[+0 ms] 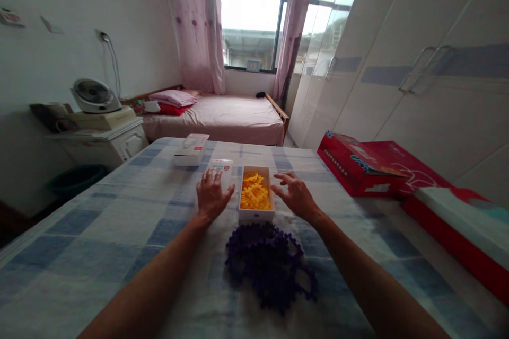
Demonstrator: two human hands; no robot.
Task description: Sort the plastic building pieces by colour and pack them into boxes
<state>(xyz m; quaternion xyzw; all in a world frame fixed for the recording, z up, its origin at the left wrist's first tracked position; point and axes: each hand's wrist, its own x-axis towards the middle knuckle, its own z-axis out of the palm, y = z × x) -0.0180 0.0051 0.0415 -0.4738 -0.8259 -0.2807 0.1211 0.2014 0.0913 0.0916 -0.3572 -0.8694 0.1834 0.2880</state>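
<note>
My left hand (212, 194) rests with fingers spread on the near part of a flat white box lid (222, 165). Just right of it, an uncovered white box (256, 215) holds a heap of yellow toothed plastic pieces (254, 193). Close to that box's right side is my right hand (294, 193), its fingers apart and nothing in its grasp. Whether its fingertips touch the box wall I cannot tell. A pile of dark purple toothed pieces (266, 262) lies on the checked cloth in front of the box, between my forearms.
Another white box (192, 149) stands farther back on the left of the checked cloth (159, 233). Red cartons (358, 164) line the right side, with a white-and-red package (461, 222) nearer me. Beyond are a bed (238, 116), a fan (95, 96) and wardrobes.
</note>
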